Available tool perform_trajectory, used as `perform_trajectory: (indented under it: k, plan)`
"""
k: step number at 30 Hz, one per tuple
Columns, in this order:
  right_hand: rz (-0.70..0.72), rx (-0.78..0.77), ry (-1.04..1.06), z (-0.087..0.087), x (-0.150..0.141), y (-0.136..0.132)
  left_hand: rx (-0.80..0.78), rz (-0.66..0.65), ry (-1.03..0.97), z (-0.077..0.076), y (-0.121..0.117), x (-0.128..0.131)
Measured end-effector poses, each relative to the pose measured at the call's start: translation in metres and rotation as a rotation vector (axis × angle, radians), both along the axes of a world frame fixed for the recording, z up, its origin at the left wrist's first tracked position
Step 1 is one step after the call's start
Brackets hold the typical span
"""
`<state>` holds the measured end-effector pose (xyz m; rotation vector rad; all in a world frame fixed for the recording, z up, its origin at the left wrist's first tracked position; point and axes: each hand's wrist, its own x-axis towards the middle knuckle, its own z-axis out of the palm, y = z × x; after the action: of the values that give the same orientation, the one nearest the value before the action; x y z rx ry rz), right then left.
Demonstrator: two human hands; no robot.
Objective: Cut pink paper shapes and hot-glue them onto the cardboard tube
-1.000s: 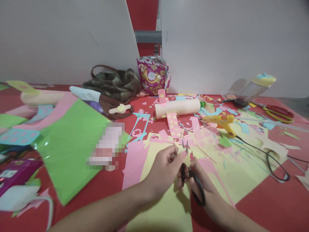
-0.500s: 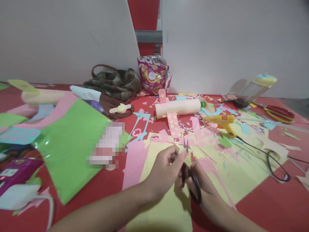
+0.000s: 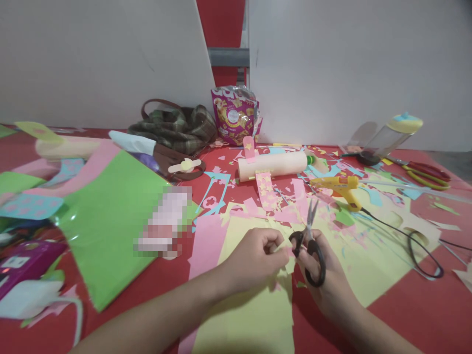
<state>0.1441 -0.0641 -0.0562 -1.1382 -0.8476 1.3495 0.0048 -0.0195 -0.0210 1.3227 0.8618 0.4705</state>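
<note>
Red tabletop [image 3: 416, 309] shows between scattered paper scraps [image 3: 287, 214], with white panels [image 3: 350, 69] behind. You seem to be between snips in a cutting step; another cut would call for paper set between the blades. Your right hand [image 3: 326, 268] holds the black-handled scissors [image 3: 309, 231] over the littered middle, blades slightly parted and pointing away from you. Your left hand [image 3: 254, 255] curls nearly closed just beside the handle; whether it pinches a scrap is unclear.
</note>
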Motion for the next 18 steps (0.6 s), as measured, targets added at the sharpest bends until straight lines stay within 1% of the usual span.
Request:
perform_trajectory:
  k: [2, 4, 6, 8, 12, 18]
  plan:
    - [0.01, -0.027, 0.007, 0.0, 0.001, 0.002, 0.08, -0.058, 0.052, -0.002, 0.0, -0.002]
    - [0.047, -0.04, 0.004, 0.001, 0.001, 0.002, 0.162, -0.085, 0.106, -0.004, 0.001, -0.003]
    - [0.084, -0.049, 0.009, 0.002, 0.001, 0.002, 0.202, -0.118, 0.149, -0.005, 0.002, -0.004]
    - [0.105, -0.048, 0.005, 0.002, 0.001, 0.001, 0.222, -0.157, 0.179, -0.004, 0.003, -0.005]
    - [0.143, -0.033, -0.053, 0.002, 0.001, 0.0, 0.214, -0.249, 0.212, 0.002, 0.007, -0.007]
    - [0.188, -0.003, -0.154, 0.005, 0.002, 0.001, 0.3, -0.302, 0.248, 0.005, 0.012, -0.01]
